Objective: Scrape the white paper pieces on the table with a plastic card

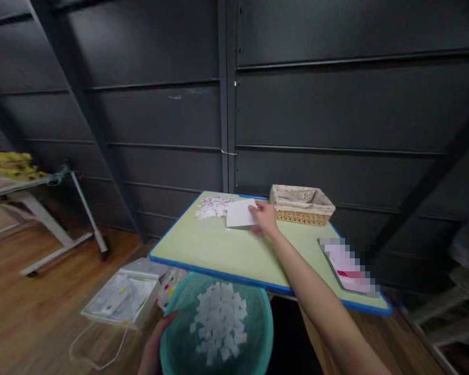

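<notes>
My right hand [264, 216] reaches across a green table with a blue rim [219, 250] and grips a white card [240, 213] by its right edge. Just left of the card lies a heap of small white paper scraps [213, 207]. My left hand [156, 344] holds the left rim of a teal mesh basket [254, 312] below the table's near edge. The basket holds a pile of white paper scraps [220, 320].
A woven wicker basket [300, 204] stands at the table's far right. A pink and white sheet [349, 268] lies near the right edge. A clear plastic bag with papers [121, 297] lies on the wooden floor. A white metal stand [54, 208] is at left.
</notes>
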Demonstrator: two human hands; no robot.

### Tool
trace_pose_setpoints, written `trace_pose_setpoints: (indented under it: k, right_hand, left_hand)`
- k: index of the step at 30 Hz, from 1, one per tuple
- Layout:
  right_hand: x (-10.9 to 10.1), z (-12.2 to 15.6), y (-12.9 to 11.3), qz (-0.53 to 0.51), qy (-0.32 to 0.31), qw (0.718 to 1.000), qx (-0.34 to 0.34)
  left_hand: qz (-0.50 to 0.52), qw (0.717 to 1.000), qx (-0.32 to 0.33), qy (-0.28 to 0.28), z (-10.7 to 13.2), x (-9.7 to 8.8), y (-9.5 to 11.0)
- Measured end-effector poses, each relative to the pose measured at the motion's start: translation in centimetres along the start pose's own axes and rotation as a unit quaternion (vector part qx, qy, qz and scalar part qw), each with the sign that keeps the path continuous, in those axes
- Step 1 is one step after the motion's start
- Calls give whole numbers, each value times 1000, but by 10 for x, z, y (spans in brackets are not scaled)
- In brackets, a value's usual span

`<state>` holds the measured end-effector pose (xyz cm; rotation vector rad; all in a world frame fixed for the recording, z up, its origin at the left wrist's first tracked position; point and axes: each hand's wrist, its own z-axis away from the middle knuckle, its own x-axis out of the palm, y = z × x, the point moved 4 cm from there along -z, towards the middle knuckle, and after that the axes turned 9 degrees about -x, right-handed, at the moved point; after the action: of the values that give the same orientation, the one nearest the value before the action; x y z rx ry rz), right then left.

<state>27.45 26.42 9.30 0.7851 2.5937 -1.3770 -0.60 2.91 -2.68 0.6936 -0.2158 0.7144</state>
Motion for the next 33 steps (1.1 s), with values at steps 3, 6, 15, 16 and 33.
trace_pose_setpoints:
  k: [3,6,15,16,33]
  right_hand:
    - [-1,1,3,20,10,1000,20]
    - [-1,2,5,54,4,998,18]
    - [5,-1,17,19,-51,998,21]
    - [6,-1,18,-2,-52,998,27]
    - [32,33,-18,-245,-344,901,103]
  left_hand:
    - [-9,1000,5,16,6,4,3]
    - [-20,999,17,22,7,4,4]
    - [-13,999,37,-25,-6,-4,-1]
    - [-8,999,38,-31,-7,-4,-1]
    - [-20,998,59,-29,-13,-3,-1]
